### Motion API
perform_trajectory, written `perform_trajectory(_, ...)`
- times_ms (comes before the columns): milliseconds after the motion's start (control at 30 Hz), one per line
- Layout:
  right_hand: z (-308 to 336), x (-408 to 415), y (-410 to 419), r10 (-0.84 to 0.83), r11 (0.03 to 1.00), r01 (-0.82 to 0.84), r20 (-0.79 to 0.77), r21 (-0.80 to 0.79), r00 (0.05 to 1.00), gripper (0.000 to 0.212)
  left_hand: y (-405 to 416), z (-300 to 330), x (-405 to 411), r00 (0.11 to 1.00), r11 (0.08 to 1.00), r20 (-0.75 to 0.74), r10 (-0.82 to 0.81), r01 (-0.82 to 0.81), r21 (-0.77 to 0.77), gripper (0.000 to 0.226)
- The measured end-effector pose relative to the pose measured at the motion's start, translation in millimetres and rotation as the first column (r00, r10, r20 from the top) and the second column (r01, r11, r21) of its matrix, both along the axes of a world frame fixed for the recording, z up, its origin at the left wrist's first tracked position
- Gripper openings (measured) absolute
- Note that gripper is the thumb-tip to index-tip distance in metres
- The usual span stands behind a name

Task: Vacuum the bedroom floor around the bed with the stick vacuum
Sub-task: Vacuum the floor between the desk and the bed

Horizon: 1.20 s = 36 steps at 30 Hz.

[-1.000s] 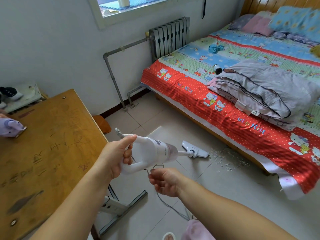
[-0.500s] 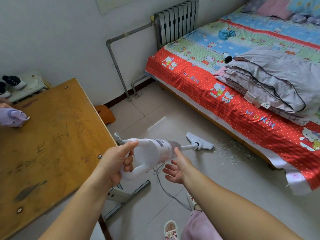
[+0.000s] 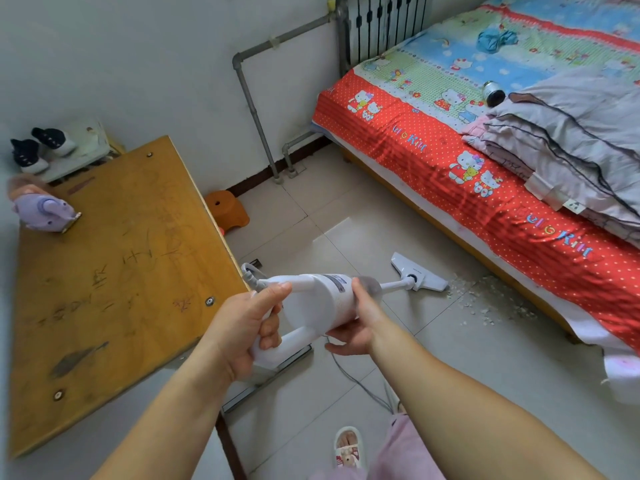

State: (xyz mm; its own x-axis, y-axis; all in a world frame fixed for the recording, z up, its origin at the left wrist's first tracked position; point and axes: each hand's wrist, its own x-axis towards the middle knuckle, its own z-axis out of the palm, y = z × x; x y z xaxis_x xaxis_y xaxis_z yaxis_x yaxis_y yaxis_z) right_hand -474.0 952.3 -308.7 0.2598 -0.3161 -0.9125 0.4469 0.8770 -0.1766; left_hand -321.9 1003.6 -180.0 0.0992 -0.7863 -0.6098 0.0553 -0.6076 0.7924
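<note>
My left hand (image 3: 247,327) is curled round the loop handle of the white plastic stick vacuum (image 3: 317,303), thumb lying along the top bar. My right hand (image 3: 356,323) cups the vacuum's cylindrical body from the underside and far side, thumb up on the body, fingers wrapped beneath it. The vacuum is held in the air in front of me, its thin tube sloping down and away to the flat white floor head (image 3: 419,277), which rests on the pale tiled floor (image 3: 485,358).

Just beyond the floor head, a scatter of small pale debris (image 3: 485,299) lies on the tiles beside the bed. The debris and the floor head are near each other; I cannot tell whether they touch.

A thin grey power cord (image 3: 356,379) trails across the tiles below my right hand.

The bed (image 3: 433,143), covered in a red, green and blue cartoon-print sheet, stands to the right. On it lie a folded grey quilt (image 3: 581,133), a small dark cylindrical can (image 3: 493,95) just beside the quilt, and a bunched blue cloth (image 3: 495,38) well apart from both.

A scratched yellow-brown wooden table (image 3: 114,271) stands to the left, bearing a lilac plastic object (image 3: 45,213) at its far corner. An orange plastic stool (image 3: 227,211) sits on the floor beside the table. A grey radiator (image 3: 381,22) stands against the wall at the corner of the bed.
</note>
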Motion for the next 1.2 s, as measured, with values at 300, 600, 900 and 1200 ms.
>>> perform_trajectory(300, -1, -12, -12, -0.146, 0.989, 0.146, -0.006, 0.038, 0.989, 0.059, -12, 6, -20, 0.998, 0.998, 0.035, -0.045, 0.046, -0.049, 0.029)
perform_trajectory(600, 22, 3, -8, -0.289, 0.956, 0.278, 0.145, 0.093, 0.946, 0.070, -11, 20, -7, 0.995, 0.993, 0.080, -0.067, 0.074, -0.089, 0.030)
perform_trajectory(900, 43, 39, 9, -0.322, 0.947, 0.315, 0.170, 0.065, 0.931, 0.067, 1, 43, 31, 0.991, 0.987, 0.096, -0.094, 0.105, -0.121, 0.027)
perform_trajectory(1200, 46, 52, 20, -0.383, 0.923, 0.366, 0.187, 0.120, 0.905, 0.063, -4, 48, 44, 0.970, 0.973, 0.151, -0.193, 0.209, -0.098, 0.029)
